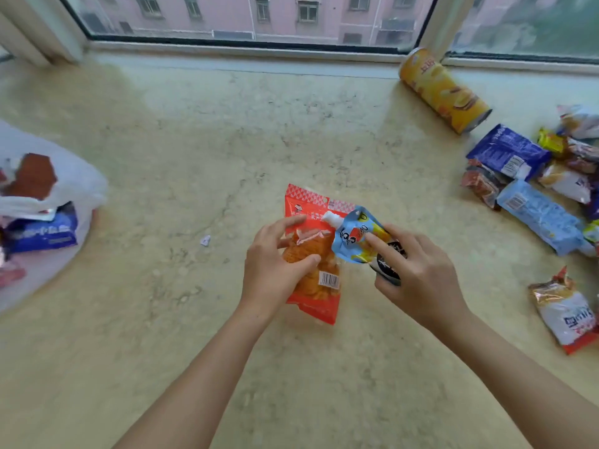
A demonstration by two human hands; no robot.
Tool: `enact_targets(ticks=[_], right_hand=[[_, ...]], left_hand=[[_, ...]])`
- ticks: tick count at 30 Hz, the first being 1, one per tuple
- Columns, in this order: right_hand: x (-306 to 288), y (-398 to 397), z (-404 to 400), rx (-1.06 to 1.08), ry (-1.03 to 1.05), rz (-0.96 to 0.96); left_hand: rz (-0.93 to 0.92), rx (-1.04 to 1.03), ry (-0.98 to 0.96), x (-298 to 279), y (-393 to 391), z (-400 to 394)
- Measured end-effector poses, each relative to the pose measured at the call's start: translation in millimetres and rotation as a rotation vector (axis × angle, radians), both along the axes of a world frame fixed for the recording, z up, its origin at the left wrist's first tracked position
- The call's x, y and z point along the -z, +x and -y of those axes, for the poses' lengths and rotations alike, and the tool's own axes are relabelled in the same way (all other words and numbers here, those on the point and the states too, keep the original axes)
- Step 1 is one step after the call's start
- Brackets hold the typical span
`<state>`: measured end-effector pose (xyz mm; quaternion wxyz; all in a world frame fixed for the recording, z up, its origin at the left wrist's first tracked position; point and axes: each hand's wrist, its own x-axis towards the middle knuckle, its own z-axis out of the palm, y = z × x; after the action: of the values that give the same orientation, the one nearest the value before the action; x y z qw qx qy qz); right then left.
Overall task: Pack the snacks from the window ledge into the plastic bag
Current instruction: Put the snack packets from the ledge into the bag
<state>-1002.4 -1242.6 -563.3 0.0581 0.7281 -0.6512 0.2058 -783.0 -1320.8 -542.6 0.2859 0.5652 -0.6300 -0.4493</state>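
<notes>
A: Holding two things at once, I make it. My left hand (275, 264) has its fingers (306, 261) narrowed on the orange packet (319, 286), thumb across its front.

B: And the right?

A: My right hand (418, 273) is wrapped on a blue spout pouch (355, 236) and a dark packet (390, 270) beneath it, forefinger laid over the pouch. Both hands hang mid-ledge (227, 131); whether the packet's lower end touches the stone I cannot tell.

B: Where is the bag?

A: The plastic bag (74, 183) lies far off to the left, mouth slack, with a blue pack (42, 234) already inside. So it sits on my left hand's side, well apart from both.

B: How does the packet lie?

A: Its long axis runs away from me, top edge toward the window, nearly square to the line leading to the bag. I judge the left hand should carry it across, leading with a long edge.

B: What remains?

A: The chip can (444, 89) on its side, and the snack pile (534, 183) at right.
</notes>
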Motion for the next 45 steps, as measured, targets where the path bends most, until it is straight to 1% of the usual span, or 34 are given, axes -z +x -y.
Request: enact_targets(ticks=[6,15,22,25,27,33,38,41,45], right_hand=[[-16,101,44,-0.094,-0.032,0.021],[-31,223,88,-0.187,-0.058,0.069],[-36,315,117,-0.268,-0.061,0.106],[-37,347,127,-0.282,-0.049,0.119],[-36,366,133,-0.285,-0.040,0.128],[-34,406,147,-0.301,-0.028,0.137],[-31,418,154,-0.276,-0.023,0.137],[-30,424,162,-0.255,-0.007,0.132],[-33,436,180,-0.202,0.024,0.188]], left_hand=[[-0.029,-0.135,0.000,-18,107,15],[-0.056,-0.345,-0.008,-30,240,25],[0.011,-0.484,-0.021,-38,348,45],[0.078,-0.531,0.003,-39,380,57],[0.116,-0.565,0.022,-36,397,66],[0.086,-0.582,-0.020,-40,419,104],[0.180,-0.561,-0.079,-60,424,152],[0.260,-0.527,-0.080,-72,427,188],[0.283,-0.530,-0.088,-79,428,232]])
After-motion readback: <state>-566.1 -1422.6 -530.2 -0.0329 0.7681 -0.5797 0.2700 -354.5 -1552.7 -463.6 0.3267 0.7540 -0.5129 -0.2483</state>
